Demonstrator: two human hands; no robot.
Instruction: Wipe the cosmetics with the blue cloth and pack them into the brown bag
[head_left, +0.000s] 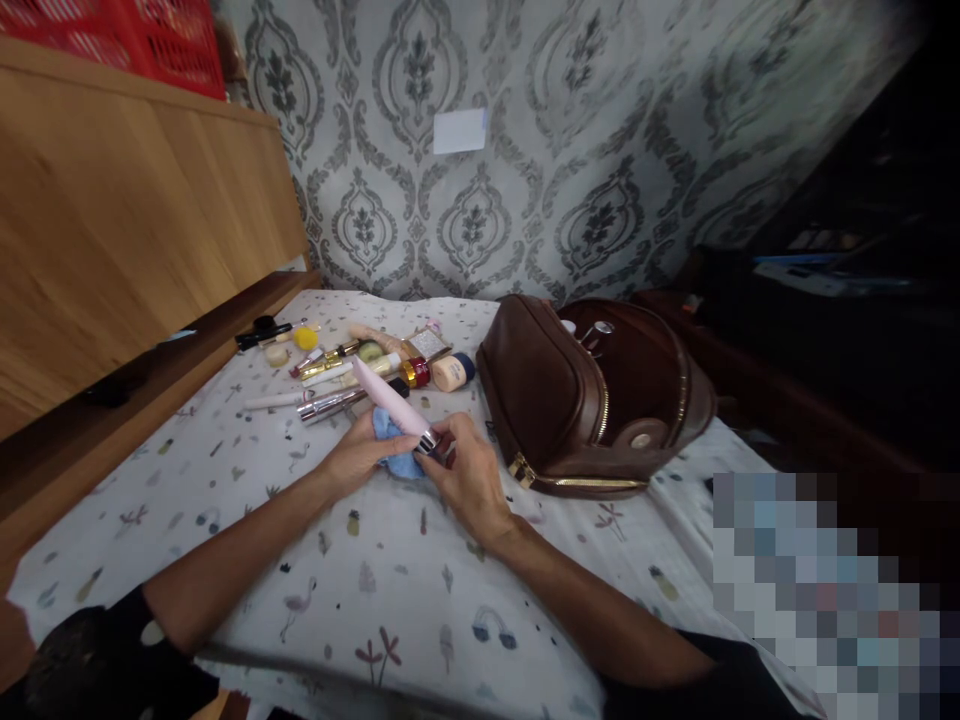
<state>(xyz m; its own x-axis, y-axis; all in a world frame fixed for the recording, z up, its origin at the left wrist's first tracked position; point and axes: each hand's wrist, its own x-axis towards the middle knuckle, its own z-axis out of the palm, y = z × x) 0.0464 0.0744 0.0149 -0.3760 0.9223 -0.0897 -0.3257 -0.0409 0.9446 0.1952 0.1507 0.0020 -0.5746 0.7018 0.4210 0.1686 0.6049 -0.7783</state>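
We hold one tube (386, 395) over sheet (300, 540): right hand (472, 480) pinching silver end, left hand (364, 455) clutching one cloth (405, 464) against tube. One open bag (532, 380) right; one blue-capped bottle (451, 373) beyond. Tube blocks part of cosmetics (321, 405).

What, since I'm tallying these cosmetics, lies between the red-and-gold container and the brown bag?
A beige container with a dark blue lid lies between the red-and-gold container and the brown bag, as the head view shows.
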